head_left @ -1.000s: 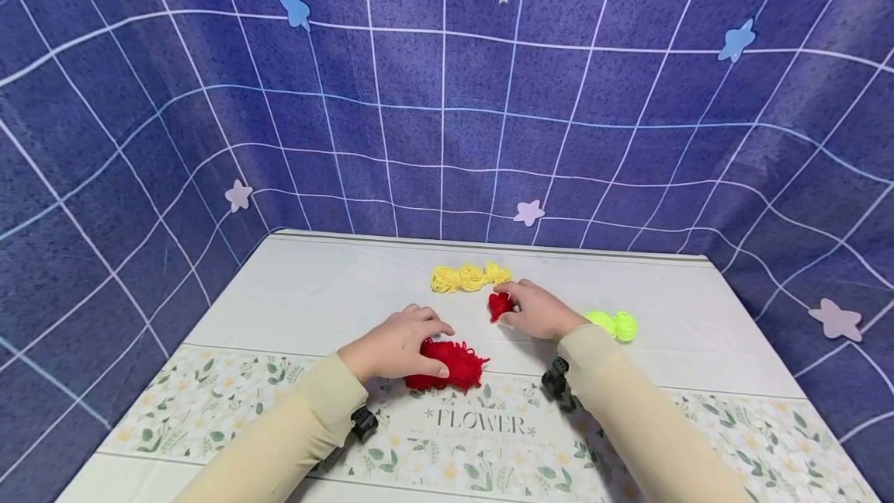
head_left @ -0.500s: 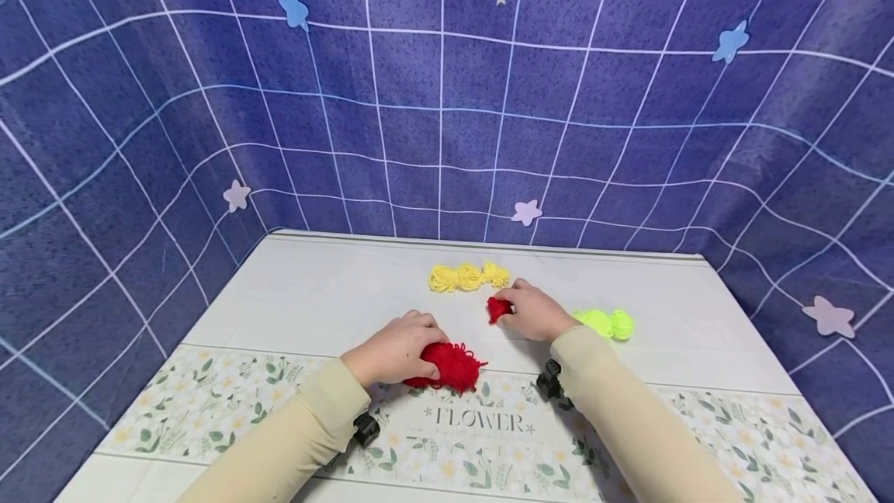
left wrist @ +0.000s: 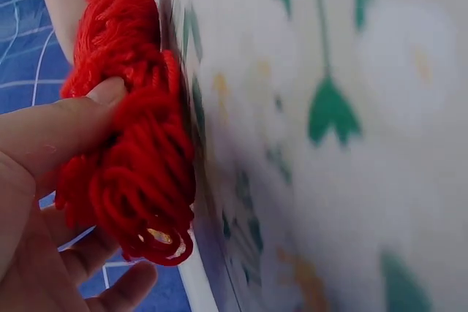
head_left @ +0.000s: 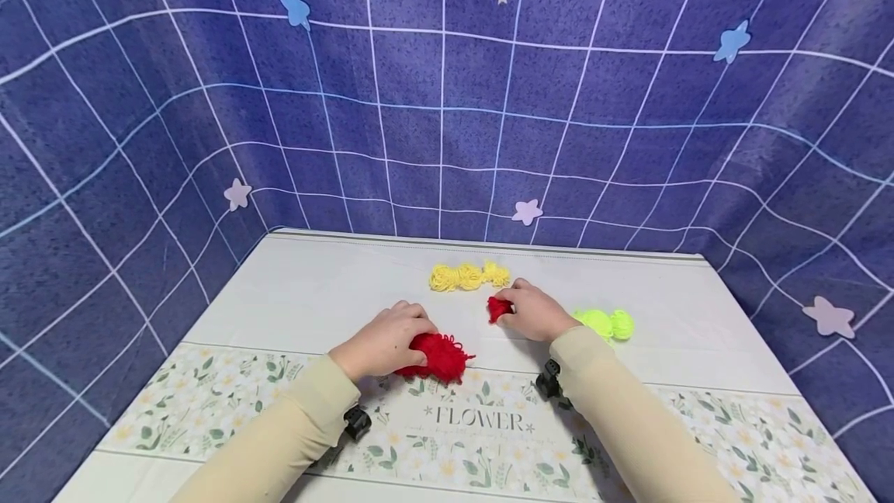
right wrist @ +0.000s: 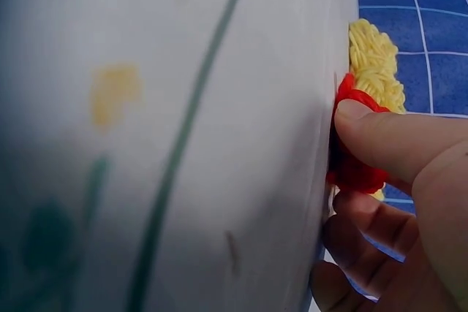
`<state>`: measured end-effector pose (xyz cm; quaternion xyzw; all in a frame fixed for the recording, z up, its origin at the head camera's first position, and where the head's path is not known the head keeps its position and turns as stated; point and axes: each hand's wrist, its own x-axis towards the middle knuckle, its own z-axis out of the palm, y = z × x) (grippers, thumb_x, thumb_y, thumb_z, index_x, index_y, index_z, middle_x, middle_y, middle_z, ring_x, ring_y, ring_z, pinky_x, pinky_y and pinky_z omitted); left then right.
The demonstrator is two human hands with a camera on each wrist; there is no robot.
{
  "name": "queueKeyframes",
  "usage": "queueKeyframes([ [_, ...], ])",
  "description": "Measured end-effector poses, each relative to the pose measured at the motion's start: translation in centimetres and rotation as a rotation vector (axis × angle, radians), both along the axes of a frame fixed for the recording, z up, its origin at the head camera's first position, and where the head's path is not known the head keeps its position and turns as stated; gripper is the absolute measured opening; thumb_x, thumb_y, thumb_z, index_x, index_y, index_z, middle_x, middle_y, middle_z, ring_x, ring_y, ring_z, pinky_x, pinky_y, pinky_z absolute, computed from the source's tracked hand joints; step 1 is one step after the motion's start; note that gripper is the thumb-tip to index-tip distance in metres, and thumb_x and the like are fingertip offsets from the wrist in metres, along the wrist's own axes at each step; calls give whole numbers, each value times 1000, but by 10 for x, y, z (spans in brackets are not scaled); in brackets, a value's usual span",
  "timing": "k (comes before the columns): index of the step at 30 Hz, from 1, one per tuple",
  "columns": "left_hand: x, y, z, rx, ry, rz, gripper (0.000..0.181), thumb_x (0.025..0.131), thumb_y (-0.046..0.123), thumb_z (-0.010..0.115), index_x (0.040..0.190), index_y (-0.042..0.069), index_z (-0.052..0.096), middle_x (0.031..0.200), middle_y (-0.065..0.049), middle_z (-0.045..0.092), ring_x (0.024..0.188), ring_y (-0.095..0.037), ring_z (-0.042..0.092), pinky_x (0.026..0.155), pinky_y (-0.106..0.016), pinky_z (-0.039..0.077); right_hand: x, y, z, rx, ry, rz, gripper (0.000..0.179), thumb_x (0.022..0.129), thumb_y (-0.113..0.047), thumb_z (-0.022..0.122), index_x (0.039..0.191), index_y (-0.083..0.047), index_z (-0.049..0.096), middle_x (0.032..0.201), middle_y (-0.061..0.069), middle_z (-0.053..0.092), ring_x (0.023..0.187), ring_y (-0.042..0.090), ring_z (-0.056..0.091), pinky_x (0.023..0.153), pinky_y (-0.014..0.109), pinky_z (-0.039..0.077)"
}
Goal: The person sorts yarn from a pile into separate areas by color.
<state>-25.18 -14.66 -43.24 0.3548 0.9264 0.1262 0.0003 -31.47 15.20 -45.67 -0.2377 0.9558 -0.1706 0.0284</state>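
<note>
My left hand grips a larger bundle of red yarn, near the floral band of the table cover. In the left wrist view the thumb presses into the middle of that bundle, with yarn loops sticking out at its end. Farther back and to the right, my right hand pinches a small bundle of red yarn between thumb and fingers. The right wrist view shows the thumb over this small bundle, low against the white surface. Part of each bundle is hidden by the hand.
A yellow yarn skein lies behind the right hand, near the table's back edge. Neon green yarn lies right of that hand, partly behind the sleeve. A blue gridded curtain encloses the back and sides of the white table.
My left hand has closed round the larger red bundle and shifted it slightly left and back. The right hand keeps hold of the small red bundle, almost still.
</note>
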Motion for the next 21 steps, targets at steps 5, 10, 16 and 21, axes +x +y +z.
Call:
queueKeyframes([
  [5, -5, -14, 1, 14, -20, 38, 37, 84, 21, 82, 120, 17, 73, 113, 0, 60, 109, -24, 53, 91, -46, 44, 1, -1, -1, 7, 16, -4, 39, 93, -25, 72, 129, -13, 68, 109, 3, 55, 94, 18, 54, 86, 37, 47],
  [10, -9, -32, -3, 20, -21, 92, 38, 84, 21, 82, 120, 17, 73, 114, 1, 60, 109, -24, 53, 92, -46, 43, 3, -2, 0, 7, 8, -16, 39, 92, -26, 73, 129, -13, 68, 109, 3, 54, 93, 19, 54, 84, 38, 47],
  [16, -13, -57, -3, 52, 1, 134, 38, 83, 17, 82, 120, 12, 73, 115, -2, 61, 107, -25, 53, 90, -46, 44, 3, -2, 0, 13, 16, -20, 39, 93, -25, 72, 130, -13, 68, 110, 4, 54, 94, 19, 54, 85, 37, 47],
  [21, -17, -79, 0, 66, 12, 187, 37, 84, 14, 80, 120, 10, 73, 116, -5, 62, 109, -29, 53, 91, -47, 45, 2, -2, 0, 4, 16, -20, 40, 92, -25, 72, 130, -14, 68, 109, 4, 54, 93, 19, 53, 84, 37, 47],
])
